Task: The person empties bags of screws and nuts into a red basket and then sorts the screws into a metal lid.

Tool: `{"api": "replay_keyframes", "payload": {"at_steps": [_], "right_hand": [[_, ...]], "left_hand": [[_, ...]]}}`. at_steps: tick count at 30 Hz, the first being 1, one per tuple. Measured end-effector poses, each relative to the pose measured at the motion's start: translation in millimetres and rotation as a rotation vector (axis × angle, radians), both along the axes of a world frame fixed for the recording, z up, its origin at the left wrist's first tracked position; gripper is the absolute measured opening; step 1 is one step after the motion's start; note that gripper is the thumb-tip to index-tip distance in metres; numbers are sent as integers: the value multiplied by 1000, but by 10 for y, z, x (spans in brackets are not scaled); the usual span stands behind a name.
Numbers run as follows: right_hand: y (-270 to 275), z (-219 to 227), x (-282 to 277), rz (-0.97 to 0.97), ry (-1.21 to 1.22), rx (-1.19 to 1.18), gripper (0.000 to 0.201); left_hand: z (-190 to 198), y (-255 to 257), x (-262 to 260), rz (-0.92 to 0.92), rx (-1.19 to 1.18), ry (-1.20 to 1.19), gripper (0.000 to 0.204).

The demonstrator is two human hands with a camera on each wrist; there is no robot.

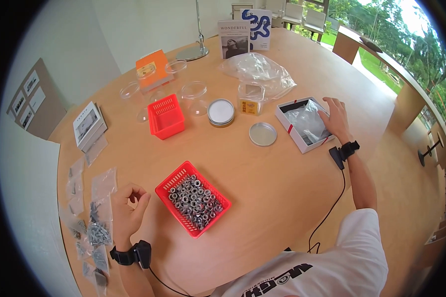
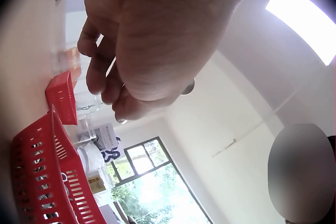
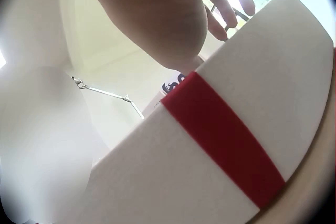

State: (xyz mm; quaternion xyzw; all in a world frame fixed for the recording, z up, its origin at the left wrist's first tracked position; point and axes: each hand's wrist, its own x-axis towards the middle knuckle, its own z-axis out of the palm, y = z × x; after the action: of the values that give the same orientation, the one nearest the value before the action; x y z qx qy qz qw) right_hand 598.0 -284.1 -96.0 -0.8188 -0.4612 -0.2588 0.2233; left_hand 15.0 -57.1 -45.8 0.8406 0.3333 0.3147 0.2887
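White shirt cloth (image 1: pixel 327 272) lies nearest the head camera; beyond it, the red basket (image 1: pixel 175 177) of nuts (image 1: pixel 195 200) stands upright beside the left hand (image 1: pixel 126 210), whose fingers curl loosely and show nothing held. A careless sideways sweep of that hand would probably knock the basket and scatter the small, loose nuts. Farther off, the right hand (image 1: pixel 337 119) lies over the right side of the white box (image 1: pixel 312 145), its thumb toward the clear plastic bag (image 1: pixel 306 119) inside; a longer reach could drag the wrist's cable (image 1: pixel 344 181) against the box. From the left wrist, the fingers are half bent with gaps between some, and the basket's slotted wall rises close by, so a low swing might catch it. From the right wrist, the box's side and red ribbon (image 3: pixel 226 140) fill the foreground; the fingers are apart, but the thumb's tip is hidden, so whether it touches bag or rim cannot be told. Leaning on one edge could tilt or slide the box.
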Motion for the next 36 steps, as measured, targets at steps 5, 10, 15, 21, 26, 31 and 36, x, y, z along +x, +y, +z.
{"api": "replay_keyframes", "payload": {"at_steps": [5,10,15,21,26,31,36], "right_hand": [[55,107,-295,360,89,-331,36],[171,-119,45,250,131,-349,36],[287,196,41,309,135,-195,37],[701,681,-1146,513,230,-85,40],[1021,874,-2067,786,248,-112,36],[1411,1056,-2665,1016,308,-53,33],[1686,1158,-3049,1209,387,-29,29]], "left_hand": [[9,-42,-207,35,75,36,9],[7,-114,-519,106,79,77,9],[125,-114,-1009,261,195,160,10],[252,283,-1590,654,77,313,20],[-89,377,-1451,530,239,546,33],[-352,470,-1104,624,295,882,32],[-208,609,-1077,753,348,796,13]]}}
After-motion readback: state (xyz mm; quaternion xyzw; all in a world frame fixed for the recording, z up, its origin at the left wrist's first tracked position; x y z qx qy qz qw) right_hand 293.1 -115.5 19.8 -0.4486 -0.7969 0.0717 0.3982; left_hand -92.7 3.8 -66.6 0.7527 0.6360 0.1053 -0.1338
